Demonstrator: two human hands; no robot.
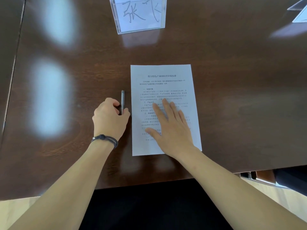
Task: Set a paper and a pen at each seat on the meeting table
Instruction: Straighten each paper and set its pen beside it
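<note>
A white printed paper (162,80) lies flat on the dark wooden meeting table (240,97), near its front edge. My right hand (171,128) rests flat on the lower half of the sheet, fingers spread. Just left of the paper lies a slim grey pen (122,98), pointing away from me. My left hand (110,119) is curled around the pen's lower end, thumb and fingers pinching it against the table. A dark cord bracelet sits on my left wrist.
A clear acrylic name stand (138,14) with a handwritten card stands behind the paper at the top. Another stand's corner (299,12) shows at the top right. A chair part (259,176) sits beyond the table's front edge at right.
</note>
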